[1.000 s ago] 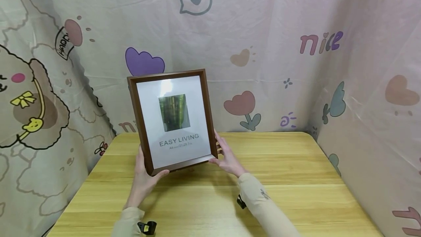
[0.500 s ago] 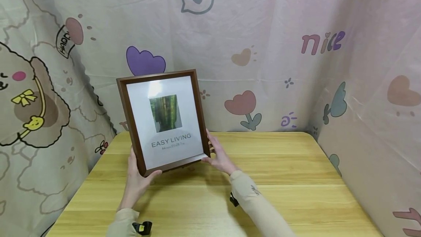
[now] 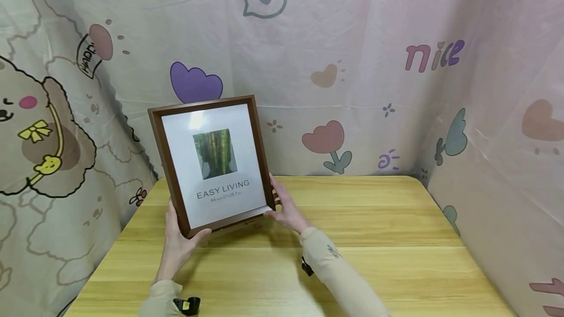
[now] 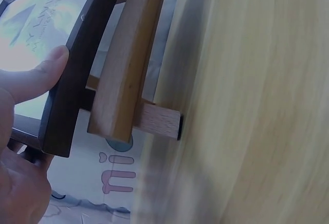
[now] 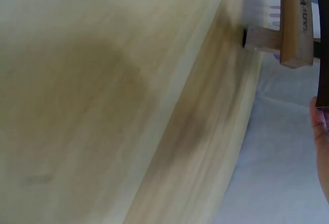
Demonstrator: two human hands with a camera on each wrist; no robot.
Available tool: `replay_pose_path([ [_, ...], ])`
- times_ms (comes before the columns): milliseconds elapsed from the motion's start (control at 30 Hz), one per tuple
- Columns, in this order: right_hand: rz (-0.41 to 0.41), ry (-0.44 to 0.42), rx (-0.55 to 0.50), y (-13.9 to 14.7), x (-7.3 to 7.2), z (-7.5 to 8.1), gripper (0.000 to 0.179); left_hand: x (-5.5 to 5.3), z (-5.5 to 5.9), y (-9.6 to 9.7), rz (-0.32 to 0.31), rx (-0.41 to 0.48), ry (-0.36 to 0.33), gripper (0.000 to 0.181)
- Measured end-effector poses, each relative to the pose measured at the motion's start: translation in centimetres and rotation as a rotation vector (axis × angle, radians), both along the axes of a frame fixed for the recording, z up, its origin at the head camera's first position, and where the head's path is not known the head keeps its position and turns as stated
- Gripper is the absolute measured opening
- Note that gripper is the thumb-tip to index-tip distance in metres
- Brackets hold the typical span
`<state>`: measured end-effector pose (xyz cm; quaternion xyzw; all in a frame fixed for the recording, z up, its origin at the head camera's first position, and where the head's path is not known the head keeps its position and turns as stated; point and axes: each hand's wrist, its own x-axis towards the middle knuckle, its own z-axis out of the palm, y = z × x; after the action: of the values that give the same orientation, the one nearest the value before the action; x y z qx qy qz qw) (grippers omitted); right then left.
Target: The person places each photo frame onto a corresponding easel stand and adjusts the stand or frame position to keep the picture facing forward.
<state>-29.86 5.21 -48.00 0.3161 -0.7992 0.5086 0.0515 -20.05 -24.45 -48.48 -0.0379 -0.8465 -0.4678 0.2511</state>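
Note:
Both hands hold a brown picture frame, its white insert printed "EASY LIVING" around a green bamboo picture. It leans slightly to the left. My left hand grips the lower left corner, thumb on the front edge. My right hand holds the lower right corner, with the thumb near the front and the fingers along the side. Mostly hidden behind the frame, a wooden stand rests on the table; the left wrist view shows its ledge and short feet. In the right wrist view the ledge lies beside the frame's dark edge.
The light wooden table reaches back to a patterned curtain that also hangs on both sides. Dark wrist-camera mounts sit at the cuffs of the beige sleeves.
Both hands have carried the picture frame to the left, quicker at first, then slower, and slightly lower. The grip at both corners looks the same.

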Motion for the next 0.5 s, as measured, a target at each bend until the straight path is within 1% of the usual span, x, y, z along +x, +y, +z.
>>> replay_pose_path([
  [100, -0.033, 0.012, 0.034, -0.2, 0.0, -0.1, 0.110, 0.0, -0.1, -0.1, 0.000, 0.010, -0.003, 0.135],
  [267, -0.076, 0.002, 0.074, -0.7, -0.1, -0.4, 0.108, 0.0, -0.3, -0.4, 0.003, 0.017, -0.003, 0.133],
  [400, -0.085, -0.010, 0.071, -1.2, -0.3, -0.7, 0.105, -0.1, -0.5, -0.7, 0.008, 0.016, -0.002, 0.133],
  [500, -0.085, 0.006, 0.071, -1.5, -0.5, -0.9, 0.100, -0.3, -0.7, -0.9, 0.011, 0.014, 0.006, 0.133],
])
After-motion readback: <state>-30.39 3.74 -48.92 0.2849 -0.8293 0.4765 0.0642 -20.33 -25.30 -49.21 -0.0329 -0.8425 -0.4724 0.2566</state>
